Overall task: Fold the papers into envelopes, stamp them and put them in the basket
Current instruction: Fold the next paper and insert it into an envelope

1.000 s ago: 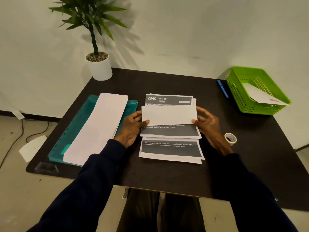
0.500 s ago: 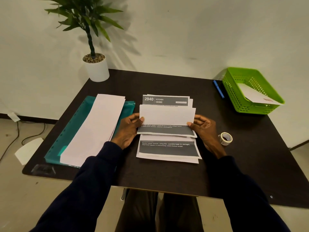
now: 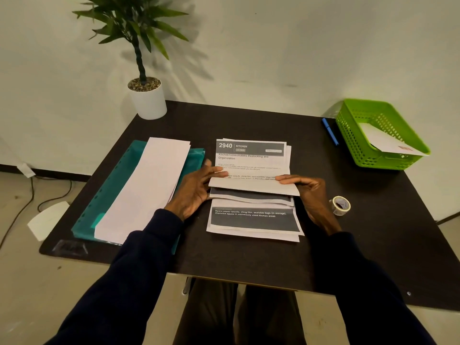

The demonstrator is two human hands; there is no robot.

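A stack of printed papers lies at the middle of the dark table. The top sheet's near part is turned up into a white flap that lies across the stack's middle, slightly raised. My left hand holds the flap's left end and my right hand holds its right end with fingers along its far edge. A green basket stands at the far right with one finished envelope in it. A roll of tape sits just right of my right hand.
A teal folder lies at the left with a long stack of folded white paper on top. A blue pen rests beside the basket. A potted plant stands at the far left corner.
The white flap has come back toward me and shows as a narrower band, uncovering more printed text at the top of the stack. Both hands moved with it.
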